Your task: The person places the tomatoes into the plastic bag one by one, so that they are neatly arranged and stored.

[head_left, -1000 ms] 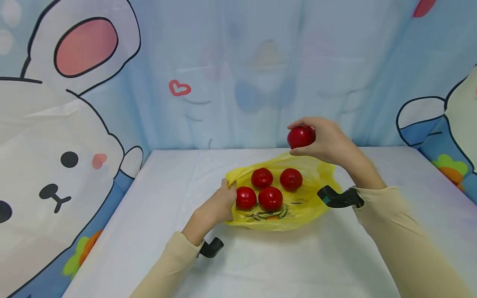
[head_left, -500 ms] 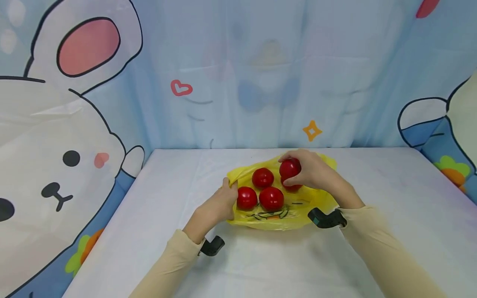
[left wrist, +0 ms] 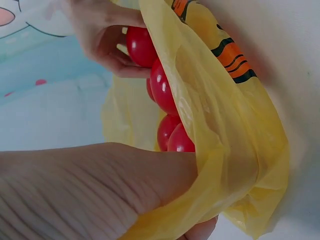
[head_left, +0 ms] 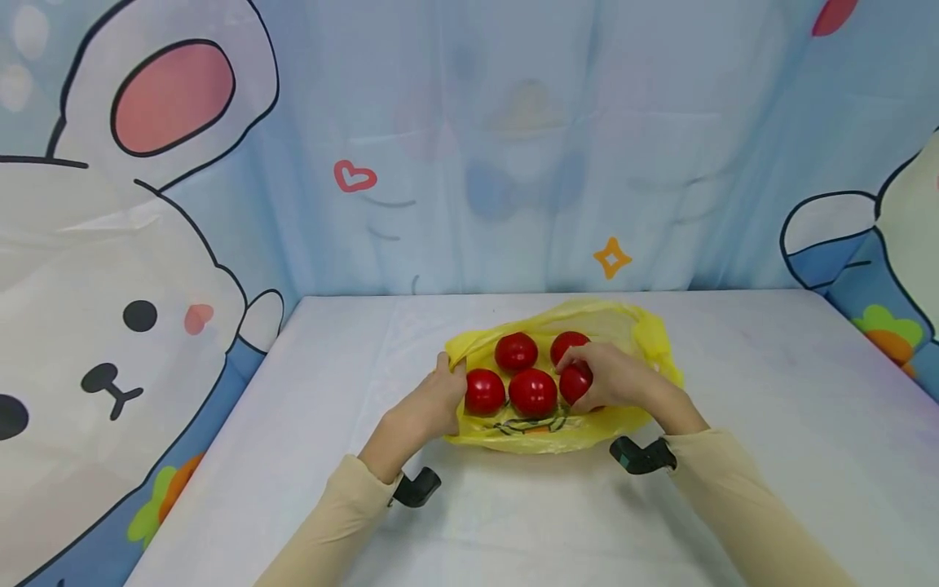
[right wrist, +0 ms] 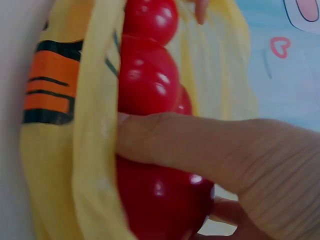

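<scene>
A yellow plastic bag (head_left: pixel 623 322) lies open on the table in the head view, with several glossy, round red tomatoes (head_left: pixel 533 393) inside. My left hand (head_left: pixel 433 399) grips the left edge of its mouth; in the left wrist view the thumb is inside and a fingertip (left wrist: pixel 201 230) shows outside. Over the right part of the bag, my right hand (head_left: pixel 616 379) holds one tomato (head_left: pixel 575 381) between thumb and fingers, low among the others. In the right wrist view its thumb (right wrist: pixel 165 137) lies across that tomato (right wrist: pixel 162 195); the fingers are mostly hidden behind it.
The bag rests on a white-covered table (head_left: pixel 770 391). Behind it hangs a light blue curtain (head_left: pixel 469 98) with cartoon prints. Dark wrist-camera mounts (head_left: pixel 641 455) stick out below both wrists.
My right hand has come down from above the bag's far edge into its right part, bringing the tomato in among the others. My left hand stays at the bag's edge.
</scene>
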The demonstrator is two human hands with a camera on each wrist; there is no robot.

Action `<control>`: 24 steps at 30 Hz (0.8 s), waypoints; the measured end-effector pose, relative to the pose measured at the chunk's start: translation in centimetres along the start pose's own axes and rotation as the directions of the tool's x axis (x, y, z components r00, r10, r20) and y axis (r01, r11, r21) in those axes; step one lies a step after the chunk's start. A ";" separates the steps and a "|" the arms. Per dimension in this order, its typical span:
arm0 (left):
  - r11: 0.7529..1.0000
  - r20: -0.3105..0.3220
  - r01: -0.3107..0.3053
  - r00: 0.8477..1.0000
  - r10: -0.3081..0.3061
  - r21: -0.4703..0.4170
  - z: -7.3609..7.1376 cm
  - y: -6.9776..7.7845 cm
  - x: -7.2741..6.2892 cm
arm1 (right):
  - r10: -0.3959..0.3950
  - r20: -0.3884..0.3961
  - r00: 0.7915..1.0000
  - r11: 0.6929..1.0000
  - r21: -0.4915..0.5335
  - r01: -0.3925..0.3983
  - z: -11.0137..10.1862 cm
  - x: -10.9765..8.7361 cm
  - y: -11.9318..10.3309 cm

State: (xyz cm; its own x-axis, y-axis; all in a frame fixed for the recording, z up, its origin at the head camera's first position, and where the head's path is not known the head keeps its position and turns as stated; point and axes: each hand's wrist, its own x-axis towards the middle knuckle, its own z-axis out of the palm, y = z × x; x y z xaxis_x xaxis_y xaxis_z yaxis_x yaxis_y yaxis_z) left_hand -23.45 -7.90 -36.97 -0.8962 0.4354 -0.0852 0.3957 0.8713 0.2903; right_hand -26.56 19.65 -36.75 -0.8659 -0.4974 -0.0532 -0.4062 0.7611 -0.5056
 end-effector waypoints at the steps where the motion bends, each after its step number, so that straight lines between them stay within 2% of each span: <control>1: 1.000 0.001 -0.001 1.000 0.001 0.002 0.0 0.0 0.0 | -0.004 0.003 1.000 1.000 -0.007 0.004 0.3 0.0 0.1; 6: 1.000 0.008 0.008 1.000 -0.008 -0.006 0.2 0.0 0.0 | -0.037 -0.026 0.999 0.998 -0.043 0.036 1.4 -0.1 0.6; 13: 1.000 0.020 0.024 1.000 -0.023 -0.017 0.4 0.0 -0.1 | -0.135 -0.092 0.987 0.985 -0.124 0.123 2.2 -0.2 1.3; 24: 0.999 0.019 0.034 0.999 -0.033 -0.025 0.4 -0.1 -0.1 | -0.113 -0.088 0.990 0.989 -0.109 0.104 2.2 -0.2 1.2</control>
State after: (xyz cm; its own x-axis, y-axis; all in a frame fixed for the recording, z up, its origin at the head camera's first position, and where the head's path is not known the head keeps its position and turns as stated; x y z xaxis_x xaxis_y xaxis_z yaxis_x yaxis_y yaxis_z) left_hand -23.36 -7.96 -37.33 -0.9050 0.4103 -0.1127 0.3600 0.8795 0.3114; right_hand -26.24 19.78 -39.24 -0.8365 -0.5421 0.0803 -0.5232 0.7464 -0.4113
